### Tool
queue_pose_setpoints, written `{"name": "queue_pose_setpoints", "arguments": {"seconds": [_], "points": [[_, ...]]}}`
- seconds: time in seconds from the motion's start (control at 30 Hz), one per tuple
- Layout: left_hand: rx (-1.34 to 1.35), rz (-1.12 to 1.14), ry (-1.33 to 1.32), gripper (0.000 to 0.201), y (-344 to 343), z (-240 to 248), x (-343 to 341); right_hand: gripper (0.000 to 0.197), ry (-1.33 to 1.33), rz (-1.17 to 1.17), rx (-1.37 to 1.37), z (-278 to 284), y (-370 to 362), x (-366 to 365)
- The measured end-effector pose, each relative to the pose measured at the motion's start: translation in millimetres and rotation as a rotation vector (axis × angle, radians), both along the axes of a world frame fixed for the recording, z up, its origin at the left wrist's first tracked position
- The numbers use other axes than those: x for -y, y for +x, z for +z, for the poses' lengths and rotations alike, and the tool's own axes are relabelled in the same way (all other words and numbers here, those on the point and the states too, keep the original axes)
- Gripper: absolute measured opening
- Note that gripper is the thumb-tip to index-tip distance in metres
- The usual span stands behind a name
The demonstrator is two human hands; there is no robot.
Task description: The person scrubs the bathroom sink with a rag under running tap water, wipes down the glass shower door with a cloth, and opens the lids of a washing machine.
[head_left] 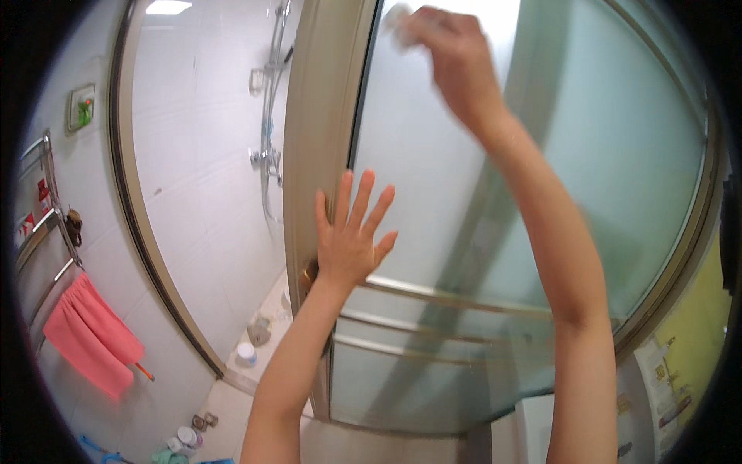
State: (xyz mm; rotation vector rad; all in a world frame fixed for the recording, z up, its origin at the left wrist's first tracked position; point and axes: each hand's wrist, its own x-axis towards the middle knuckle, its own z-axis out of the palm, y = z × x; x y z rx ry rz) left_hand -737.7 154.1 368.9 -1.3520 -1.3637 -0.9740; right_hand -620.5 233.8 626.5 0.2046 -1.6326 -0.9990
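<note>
White and blurred, the wad (399,28) held in the right hand's (460,58) fingers at upper centre looks soft and light, best gripped bunched, while the left hand (348,247) splays its fingers wide mid-frame.

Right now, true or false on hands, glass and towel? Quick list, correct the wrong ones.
1. The left hand has its fingers spread. True.
2. The right hand is empty. False: the right hand grips a blurred whitish thing.
3. The right hand is higher in the view than the left. True.
4. The towel at the left is blue. False: it is a pink towel.
5. The right hand is in front of the lower part of the glass panel. False: it is in front of the upper part of the glass panel.
</note>
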Motion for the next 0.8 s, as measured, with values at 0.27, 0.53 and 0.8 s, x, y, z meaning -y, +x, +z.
{"name": "queue_pose_setpoints", "arguments": {"seconds": [0.27, 0.53, 0.8], "points": [[0.027, -0.157, 0.135, 0.066, -1, 0, -15, 0.035, 0.028, -0.242, 0.023, -79, 124, 5], [-0.028, -0.132, 0.159, 0.068, -14, 0, -11, 0.031, -0.351, -0.118, 0.327, -271, 101, 25], [0.009, -0.113, 0.178, 0.061, 24, -4, -14, 0.036, -0.572, -0.322, -0.543, -258, 331, -10]]}}
